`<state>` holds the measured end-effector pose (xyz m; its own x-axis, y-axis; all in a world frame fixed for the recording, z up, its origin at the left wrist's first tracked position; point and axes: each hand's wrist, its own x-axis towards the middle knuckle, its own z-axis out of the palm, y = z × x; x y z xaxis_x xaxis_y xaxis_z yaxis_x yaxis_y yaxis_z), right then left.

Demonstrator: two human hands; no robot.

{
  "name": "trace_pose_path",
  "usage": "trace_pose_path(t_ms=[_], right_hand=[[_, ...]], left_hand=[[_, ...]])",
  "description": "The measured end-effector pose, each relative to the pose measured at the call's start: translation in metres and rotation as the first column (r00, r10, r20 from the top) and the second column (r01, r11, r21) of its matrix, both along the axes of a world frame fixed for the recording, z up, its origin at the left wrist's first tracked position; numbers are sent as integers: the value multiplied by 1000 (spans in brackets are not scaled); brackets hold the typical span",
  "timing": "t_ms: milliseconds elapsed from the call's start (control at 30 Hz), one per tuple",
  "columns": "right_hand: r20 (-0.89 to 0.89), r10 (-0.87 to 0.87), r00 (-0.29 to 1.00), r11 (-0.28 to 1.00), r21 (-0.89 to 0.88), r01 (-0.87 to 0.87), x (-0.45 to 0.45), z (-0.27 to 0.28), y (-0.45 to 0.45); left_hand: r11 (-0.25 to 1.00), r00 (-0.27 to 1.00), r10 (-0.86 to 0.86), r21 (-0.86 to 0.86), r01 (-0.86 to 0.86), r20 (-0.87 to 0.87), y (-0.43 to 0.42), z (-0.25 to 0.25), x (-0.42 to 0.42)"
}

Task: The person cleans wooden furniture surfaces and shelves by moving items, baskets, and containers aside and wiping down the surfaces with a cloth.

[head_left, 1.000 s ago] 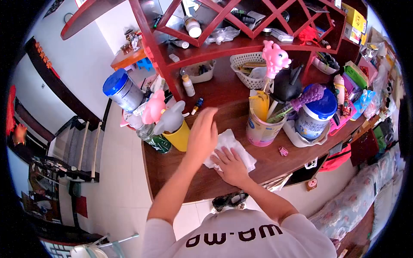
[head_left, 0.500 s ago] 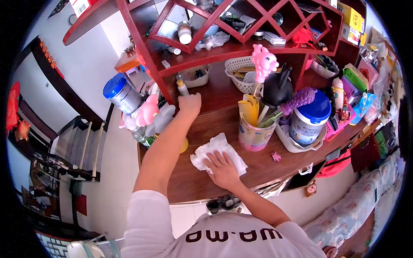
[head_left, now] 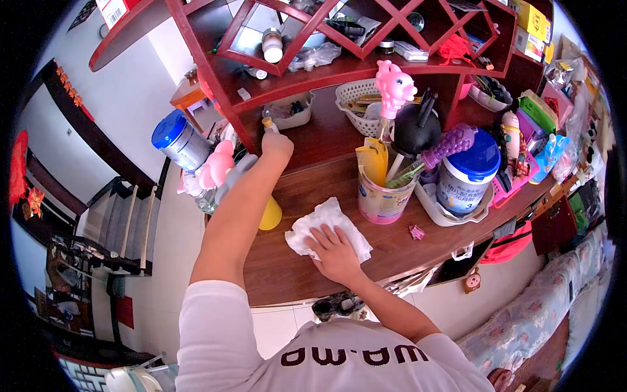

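Note:
My left hand (head_left: pixel 277 146) reaches to the back left of the desk, its fingers closed around a small bottle (head_left: pixel 267 123) with an orange-yellow cap. Only the top of the bottle shows above the hand. Fingers spread, my right hand (head_left: pixel 336 253) lies flat on a crumpled white cloth (head_left: pixel 326 219) on the brown wooden desk (head_left: pixel 294 271). A yellow cone-shaped object (head_left: pixel 271 214) stands beside my left forearm, partly covered by it.
A tub of combs and brushes (head_left: pixel 385 206) stands right of the cloth, near a blue-lidded can (head_left: pixel 467 173) in a white tray. Another blue-lidded can (head_left: pixel 179 140) stands left. A red lattice shelf (head_left: pixel 353 49) overhangs the back. A pink scrap (head_left: pixel 416 232) lies near the front edge.
The view has shifted slightly. My left hand now covers more of the small bottle, and more of the yellow object shows beside the forearm. My right hand stays on the cloth.

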<state>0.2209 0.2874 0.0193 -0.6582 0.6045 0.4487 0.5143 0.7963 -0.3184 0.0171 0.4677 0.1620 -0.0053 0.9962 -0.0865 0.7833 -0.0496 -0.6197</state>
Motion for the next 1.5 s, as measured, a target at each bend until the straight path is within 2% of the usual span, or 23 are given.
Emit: trace_pose_path(t_ms=[67, 167, 200, 233, 300, 367, 433, 500, 567, 700, 767, 800, 867, 900, 933, 967, 1033, 1100, 1167, 1300, 1333, 1400, 1500], right_hand=[[6, -2, 1000, 1000, -9, 2, -1, 1, 0], [35, 3, 999, 1000, -15, -2, -1, 2, 1], [35, 7, 999, 1000, -11, -7, -1, 3, 2], [38, 11, 999, 1000, -22, -10, 0, 3, 0], [32, 6, 999, 1000, -29, -5, -1, 3, 1], [45, 7, 999, 1000, -28, -6, 0, 2, 1], [36, -2, 999, 1000, -22, 2, 1, -1, 1], [27, -5, 1000, 1000, -18, 6, -1, -2, -2], [22, 7, 1000, 1000, -2, -7, 0, -1, -1], [20, -9, 1000, 1000, 4, 9, 0, -1, -1], [7, -15, 1000, 1000, 11, 15, 1, 1, -2], [5, -24, 1000, 1000, 11, 24, 1, 2, -2], [3, -19, 1000, 1000, 23, 19, 1, 1, -2], [3, -25, 1000, 999, 22, 25, 0, -1, -2], [32, -15, 999, 1000, -9, 15, -1, -5, -1], [62, -4, 998, 999, -43, 6, -2, -8, 0], [56, -22, 998, 994, -104, 27, -5, -10, 0], [51, -46, 998, 984, -171, 54, 0, -9, -4], [93, 10, 996, 999, -38, -6, 6, -5, -8], [59, 60, 996, 998, 10, -61, 51, 2, -30], [99, 12, 995, 1000, -13, -11, 64, 1, -29], [154, -88, 984, 995, -22, 92, 78, 5, -25], [135, -264, 955, 964, 27, 263, 66, -2, 7]], left_hand=[[1000, 1000, 29, -4, -29, 1, -4, -1, 2], [998, 995, -58, 3, 58, -87, -13, 4, 7], [979, 975, -204, 45, 201, 84, -26, 19, 16], [938, 905, -347, 108, 330, 246, -41, 33, 25], [878, 772, -478, 218, 425, 418, -66, 59, 41], [749, 597, -657, 492, 445, 461, -95, 92, 51], [515, 547, -797, 763, 391, 257, -100, 115, 40], [460, 682, -723, 814, 355, 111, -98, 132, 16], [631, 815, -557, 718, 293, 156, -94, 135, -7], [633, 848, -527, 692, 346, 57, -92, 129, -22], [536, 824, -567, 758, 372, -3, -99, 128, -10], [511, 772, -633, 780, 361, 58, -105, 128, 6], [673, 583, -662, 716, 186, 471, -130, 105, 59], [766, 423, -635, 598, 236, 646, -136, 80, 82], [754, 234, -640, 538, 377, 732, -142, 60, 103], [832, 303, -512, 375, 409, 804, -152, 44, 122], [766, 321, -616, 452, 457, 719, -141, 2, 144], [816, 385, -562, 416, 402, 732, -130, -8, 153], [808, 385, -574, 422, 410, 723, -119, -9, 151], [812, 380, -570, 430, 394, 728, -122, -3, 131], [828, 367, -547, 422, 368, 752, -131, 4, 123], [779, 327, -625, 540, 320, 709, -149, 20, 105], [752, 319, -657, 618, 228, 683, -191, 67, 77]])
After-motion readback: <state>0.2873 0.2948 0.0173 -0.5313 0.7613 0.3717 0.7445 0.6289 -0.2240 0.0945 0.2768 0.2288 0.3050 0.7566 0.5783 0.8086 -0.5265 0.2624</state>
